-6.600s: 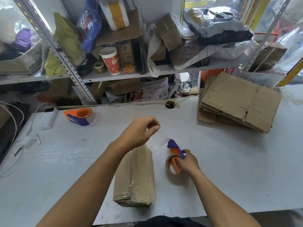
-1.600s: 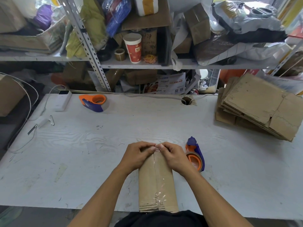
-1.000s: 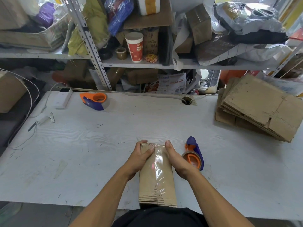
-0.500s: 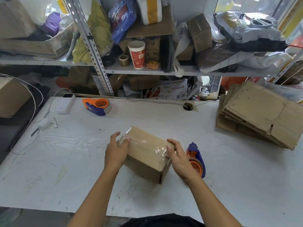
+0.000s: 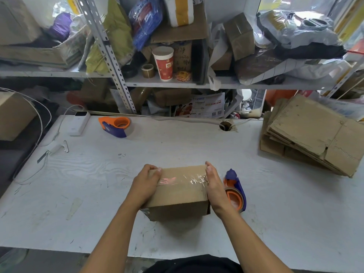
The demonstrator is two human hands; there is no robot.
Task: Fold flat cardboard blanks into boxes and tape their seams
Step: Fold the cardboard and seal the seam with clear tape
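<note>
Evidently one box (image 5: 178, 191), taped across its top seam, is being held mid-table between the gripping left hand (image 5: 144, 185) and flat right hand (image 5: 213, 185), while a stack of blanks (image 5: 313, 133) is waiting unfolded.

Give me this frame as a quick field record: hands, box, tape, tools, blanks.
left hand: grips the box's left end
right hand: flat against the box's right end
box: folded up, standing on the table
tape: clear strip across the box top, wrinkled near the right hand
near dispenser: on the table, just right of the right hand
far dispenser: back left of the table
blanks: flat stack, back right
</note>
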